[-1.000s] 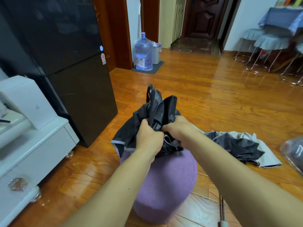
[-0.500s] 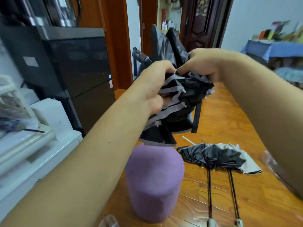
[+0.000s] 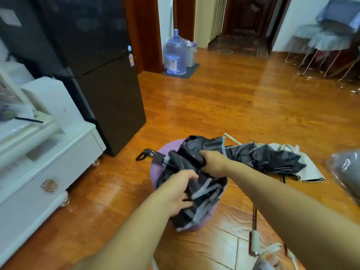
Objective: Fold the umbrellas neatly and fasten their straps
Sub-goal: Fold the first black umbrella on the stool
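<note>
Your left hand and right hand both grip the crumpled black umbrella, grey-trimmed fabric, lying across the round purple stool.

Two bare forearms, no sleeve reaching as far as shown, no watch, bracelet or band at either wrist. Left hand and right hand both ungloved, no rings to be made out on the fingers that show. Nails short and unpainted where visible, though slightly blurred.
</note>
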The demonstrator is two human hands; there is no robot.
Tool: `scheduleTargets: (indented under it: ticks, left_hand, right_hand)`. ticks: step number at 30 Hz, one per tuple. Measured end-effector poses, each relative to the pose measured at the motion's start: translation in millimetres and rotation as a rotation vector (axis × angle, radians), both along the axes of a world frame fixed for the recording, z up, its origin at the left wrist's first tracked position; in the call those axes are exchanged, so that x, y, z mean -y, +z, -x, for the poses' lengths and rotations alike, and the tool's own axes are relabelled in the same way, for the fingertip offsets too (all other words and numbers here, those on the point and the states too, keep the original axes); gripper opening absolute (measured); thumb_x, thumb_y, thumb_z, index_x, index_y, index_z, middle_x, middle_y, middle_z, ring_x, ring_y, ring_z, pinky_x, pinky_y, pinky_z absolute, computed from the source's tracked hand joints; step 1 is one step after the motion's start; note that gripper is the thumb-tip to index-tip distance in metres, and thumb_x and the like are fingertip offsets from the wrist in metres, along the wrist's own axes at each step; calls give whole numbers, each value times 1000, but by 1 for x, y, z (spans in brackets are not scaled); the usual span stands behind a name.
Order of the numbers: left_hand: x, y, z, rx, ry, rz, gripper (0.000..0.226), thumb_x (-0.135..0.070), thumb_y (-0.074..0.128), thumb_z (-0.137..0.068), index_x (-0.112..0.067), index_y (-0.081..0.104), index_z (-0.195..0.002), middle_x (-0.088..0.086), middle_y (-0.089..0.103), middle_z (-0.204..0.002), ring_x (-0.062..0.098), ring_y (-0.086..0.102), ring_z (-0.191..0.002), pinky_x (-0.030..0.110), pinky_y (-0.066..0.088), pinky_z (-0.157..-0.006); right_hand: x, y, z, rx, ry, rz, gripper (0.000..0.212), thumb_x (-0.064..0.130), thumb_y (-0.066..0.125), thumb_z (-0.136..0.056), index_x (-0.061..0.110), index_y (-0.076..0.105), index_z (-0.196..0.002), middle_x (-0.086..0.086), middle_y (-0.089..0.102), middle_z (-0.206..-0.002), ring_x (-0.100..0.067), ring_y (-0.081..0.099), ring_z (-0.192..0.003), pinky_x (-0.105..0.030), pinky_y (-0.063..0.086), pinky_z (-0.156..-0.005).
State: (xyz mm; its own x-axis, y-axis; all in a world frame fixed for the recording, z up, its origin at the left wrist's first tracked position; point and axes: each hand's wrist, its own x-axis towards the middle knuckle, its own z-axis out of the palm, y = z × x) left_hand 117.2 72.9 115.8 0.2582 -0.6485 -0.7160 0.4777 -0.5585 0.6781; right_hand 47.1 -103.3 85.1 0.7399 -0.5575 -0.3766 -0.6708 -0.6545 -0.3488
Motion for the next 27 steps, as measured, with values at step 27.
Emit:
scheduleTargets:
  ticks: [27]
  left_hand:
    - [28,-36,-108,446,-7,-67,16,-22,66,-94,-8,68,-103,8,67,-83,20,59,-62,24,43,-46]
  right_hand:
    - [-2,35,-44,164,-1,373,36,34,52,-102,15,53,-72,-6,52,-81,-31,54,-77,-32,33,-57]
